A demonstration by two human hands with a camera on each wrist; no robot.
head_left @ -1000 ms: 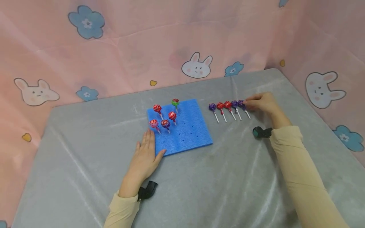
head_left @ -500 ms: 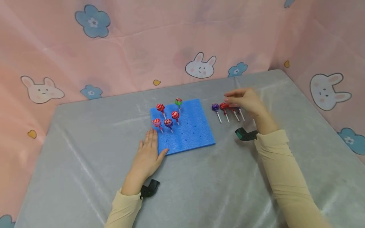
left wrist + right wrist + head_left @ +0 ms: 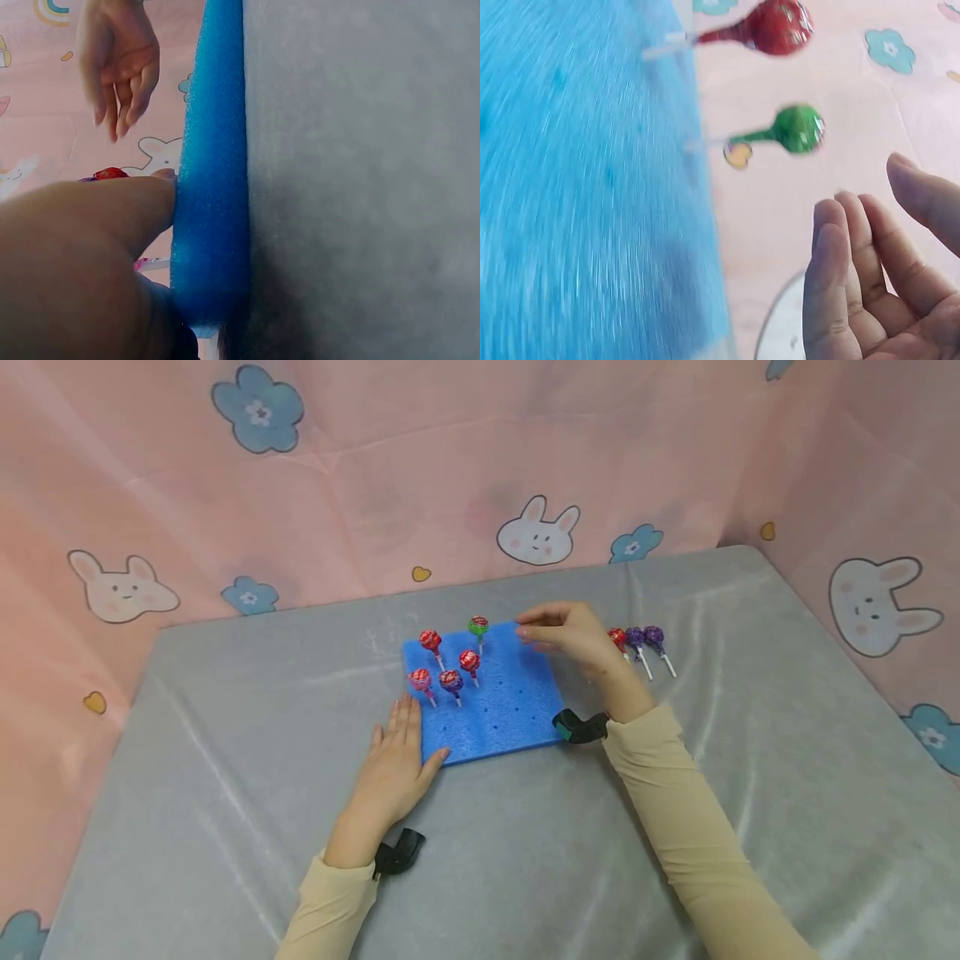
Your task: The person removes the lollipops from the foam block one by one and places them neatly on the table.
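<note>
Lying flat with fingers straight, the left hand (image 3: 390, 777) is pressed to the blue square foam board (image 3: 465, 735) in the head view, at the board's eight o'clock, twelve being away from the person. Five ball-headed lollipops stand on white sticks in the nine-to-twelve quarter: a pink-wrapped lollipop (image 3: 421, 680) nearest nine, a purple-wrapped lollipop (image 3: 451, 681) just beside it, two red-wrapped lollipops (image 3: 469, 661) further in and out by the far edge, and a green-wrapped lollipop (image 3: 478, 626) at twelve! Over at two o'clock, there's the right hand (image 3: 570, 631), empty, overlapping the far corner. Past it, between two and three, one loose red lollipop (image 3: 617, 636) and two loose purple lollipops (image 3: 655, 638) lie on the grey cloth-covered table (image 3: 750, 760); what the hand hides there, I cannot tell. Over to the left wrist view: the board's edge runs from twelve to six, the left thumb at nine, its tip against the foam, the right hand at ten, fingers loose. And the right wrist view: that hand at four o'clock, fingers gently bent, thumb well apart, the green-wrapped lollipop at two, the board blurred at nine.
</note>
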